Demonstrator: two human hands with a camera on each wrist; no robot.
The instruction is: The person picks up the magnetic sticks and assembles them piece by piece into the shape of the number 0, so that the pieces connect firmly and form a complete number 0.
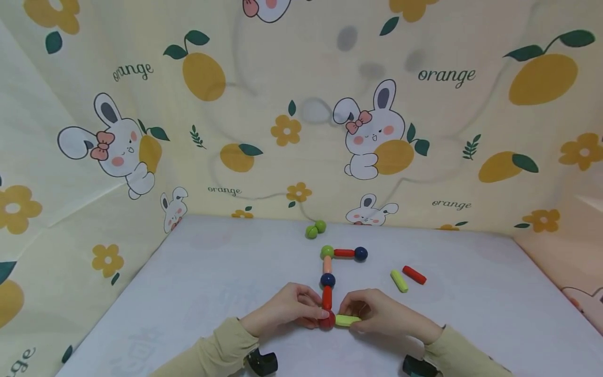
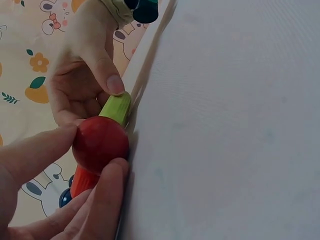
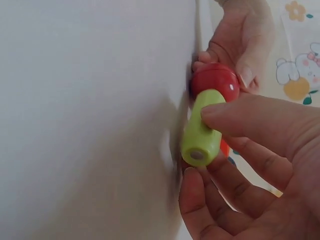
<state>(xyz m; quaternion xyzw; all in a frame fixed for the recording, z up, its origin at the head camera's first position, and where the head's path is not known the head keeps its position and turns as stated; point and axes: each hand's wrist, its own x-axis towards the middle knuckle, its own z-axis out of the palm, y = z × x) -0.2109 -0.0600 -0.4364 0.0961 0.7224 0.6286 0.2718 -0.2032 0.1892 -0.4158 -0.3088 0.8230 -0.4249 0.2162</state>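
Note:
My left hand (image 1: 291,305) pinches a red ball (image 2: 101,145) between thumb and fingers, low over the table. My right hand (image 1: 383,314) holds a yellow-green rod (image 3: 202,132) by thumb and fingertips; its far end meets the red ball, and its near end shows a small metallic disc. From the red ball a chain runs away from me: a red rod (image 1: 327,297), a dark blue ball (image 1: 327,280), a peach rod (image 1: 327,265) and a green ball (image 1: 327,252). There it turns right along another red rod (image 1: 344,253) to a second dark blue ball (image 1: 360,254).
Right of the chain lie a loose yellow-green rod (image 1: 399,281) and a loose red rod (image 1: 414,275). Two green balls (image 1: 312,231) sit together near the back edge of the white table (image 1: 226,262). A cloth (image 1: 292,68) printed with rabbits and oranges hangs behind.

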